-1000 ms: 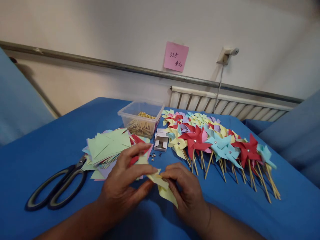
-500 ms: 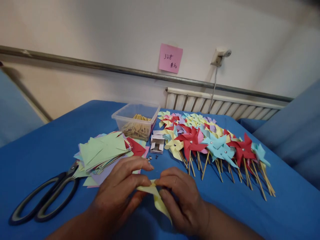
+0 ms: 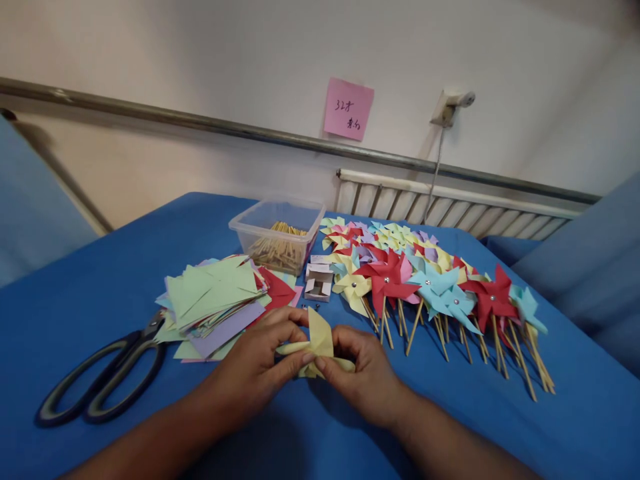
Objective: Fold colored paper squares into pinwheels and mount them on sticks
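Head view: the yellow paper point(image 3: 318, 341), hanging flat below the fingers half a second ago, is now standing folded upward. Left hand point(image 3: 260, 367) and right hand point(image 3: 361, 373) are both pinching it, close together, above the blue desk point(image 3: 575, 413). Bare cloth is lying toward the near edge. The clear plastic tub point(image 3: 277, 233) is holding wooden sticks point(image 3: 277, 248).

Both forearms run off the near edge. The yellow paper piece point(image 3: 318, 343) is partly covered by the fingers of the left hand point(image 3: 255, 370) and right hand point(image 3: 364, 373). Writing on the pink sticky note point(image 3: 349, 109) is too small to read. Small beads point(image 3: 311, 307) lie indistinct.
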Demonstrator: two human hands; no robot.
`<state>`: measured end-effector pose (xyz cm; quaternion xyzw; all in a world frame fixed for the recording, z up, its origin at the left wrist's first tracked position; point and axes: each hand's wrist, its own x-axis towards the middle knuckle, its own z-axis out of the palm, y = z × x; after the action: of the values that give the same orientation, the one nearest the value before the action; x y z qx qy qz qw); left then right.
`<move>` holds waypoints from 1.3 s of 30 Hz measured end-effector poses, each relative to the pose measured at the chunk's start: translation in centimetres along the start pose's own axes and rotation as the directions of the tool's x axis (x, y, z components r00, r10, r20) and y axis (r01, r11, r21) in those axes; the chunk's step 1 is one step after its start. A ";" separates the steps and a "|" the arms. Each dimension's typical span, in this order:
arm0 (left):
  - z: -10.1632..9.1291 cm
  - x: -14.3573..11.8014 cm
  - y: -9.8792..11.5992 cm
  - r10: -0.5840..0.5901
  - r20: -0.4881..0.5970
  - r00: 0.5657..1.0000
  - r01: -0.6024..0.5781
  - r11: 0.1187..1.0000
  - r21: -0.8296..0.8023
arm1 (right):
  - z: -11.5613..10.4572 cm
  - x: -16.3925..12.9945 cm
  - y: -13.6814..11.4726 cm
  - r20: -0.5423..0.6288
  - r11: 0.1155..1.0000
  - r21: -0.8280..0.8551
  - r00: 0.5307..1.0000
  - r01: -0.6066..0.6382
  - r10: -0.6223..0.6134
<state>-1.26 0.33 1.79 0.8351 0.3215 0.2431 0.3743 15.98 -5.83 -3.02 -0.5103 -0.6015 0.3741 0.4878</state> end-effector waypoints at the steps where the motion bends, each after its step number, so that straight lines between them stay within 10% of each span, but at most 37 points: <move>1: 0.1 0.0 -0.1 -0.014 -0.002 1.000 0.014 1.000 -0.024 | 0.1 0.0 0.1 0.001 0.999 0.026 1.000 -0.022 0.022; 13: -0.3 0.4 0.6 -0.216 -0.030 0.976 0.206 0.958 -0.197 | 0.1 0.1 -0.1 0.088 0.954 0.257 0.987 -0.152 0.134; 20: -0.7 0.6 -0.3 -0.520 0.006 0.854 0.447 0.728 -0.519 | 0.5 0.3 1.3 0.095 0.865 0.458 0.978 -0.206 0.183; 32: 0.8 0.4 -0.7 -0.501 -0.064 0.863 0.282 0.583 -0.762 | 2.1 0.3 0.9 0.270 0.756 0.582 0.948 -0.300 0.168; 39: 1.0 0.5 -0.4 -0.516 -0.162 0.841 0.272 0.662 -0.698 | 2.7 0.6 0.6 0.246 0.754 0.580 0.949 -0.308 0.198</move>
<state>-0.42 0.43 0.99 0.5037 0.4528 0.3935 0.6216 13.56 -5.03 -4.14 -0.3681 -0.4124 0.6526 0.5182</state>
